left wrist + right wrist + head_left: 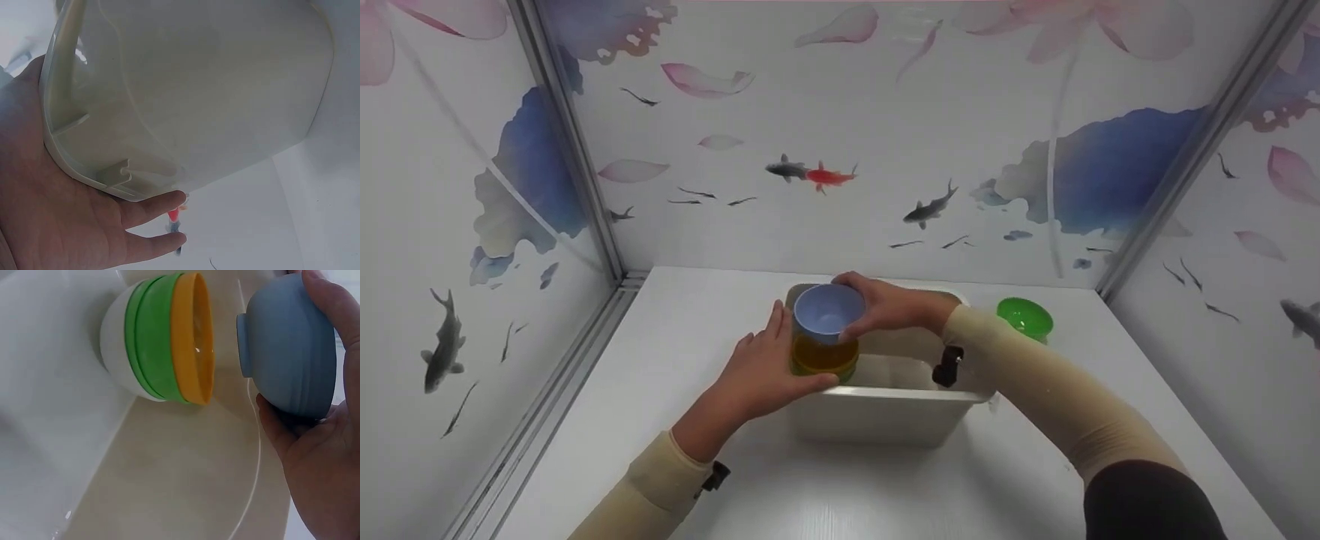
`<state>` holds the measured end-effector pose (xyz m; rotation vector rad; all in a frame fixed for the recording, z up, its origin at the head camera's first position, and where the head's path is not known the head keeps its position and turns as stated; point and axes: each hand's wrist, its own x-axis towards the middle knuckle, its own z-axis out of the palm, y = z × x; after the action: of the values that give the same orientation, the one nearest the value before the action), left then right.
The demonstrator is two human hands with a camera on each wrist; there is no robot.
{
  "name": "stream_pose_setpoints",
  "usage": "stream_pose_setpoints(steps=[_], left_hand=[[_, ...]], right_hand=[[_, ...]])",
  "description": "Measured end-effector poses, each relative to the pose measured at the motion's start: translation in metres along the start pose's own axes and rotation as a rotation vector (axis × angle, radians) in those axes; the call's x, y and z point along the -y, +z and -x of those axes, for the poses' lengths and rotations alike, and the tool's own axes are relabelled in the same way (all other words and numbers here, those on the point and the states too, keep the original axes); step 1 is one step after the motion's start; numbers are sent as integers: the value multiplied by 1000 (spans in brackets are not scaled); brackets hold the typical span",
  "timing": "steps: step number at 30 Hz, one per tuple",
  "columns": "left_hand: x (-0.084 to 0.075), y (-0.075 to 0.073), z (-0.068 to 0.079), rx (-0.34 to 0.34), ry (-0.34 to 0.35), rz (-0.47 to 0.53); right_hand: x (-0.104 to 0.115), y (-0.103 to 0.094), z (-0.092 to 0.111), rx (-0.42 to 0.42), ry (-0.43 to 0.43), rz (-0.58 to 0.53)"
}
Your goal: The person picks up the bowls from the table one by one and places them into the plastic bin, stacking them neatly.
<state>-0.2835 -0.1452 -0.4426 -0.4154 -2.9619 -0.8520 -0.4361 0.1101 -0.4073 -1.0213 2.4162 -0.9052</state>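
Observation:
My right hand [896, 304] grips a blue bowl [831, 311] by its side, thumb on one side and fingers on the other. The bowl is above a stack of nested bowls and apart from it in the right wrist view. That stack, inside a white plastic bin [877, 416], has an orange bowl [181, 332] on top, green bowls [152, 337] under it and a white bowl [115, 351] lowest. My left hand [765, 371] rests against the bin's left corner, fingers extended. In the left wrist view the bin's rim [62, 160] lies along the palm.
A green bowl [1025, 316] stands on the white table [675, 322] to the right of the bin. Panels printed with fish and petals [840, 105] enclose the table at the back and sides, joined by metal corner posts [577, 142].

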Motion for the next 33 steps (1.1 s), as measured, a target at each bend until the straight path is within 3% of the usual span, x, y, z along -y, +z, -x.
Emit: stream_pose_setpoints(steps=[13,28,33], left_hand=[[2,0,0,6,7,-11],[2,2,-1,13,4,-17],[3,2,0,4,11,-17]], right_hand=[[-2,26,-4,24,-6,115],[-4,42,0,42,11,136],[-8,44,0,70,30,213]])
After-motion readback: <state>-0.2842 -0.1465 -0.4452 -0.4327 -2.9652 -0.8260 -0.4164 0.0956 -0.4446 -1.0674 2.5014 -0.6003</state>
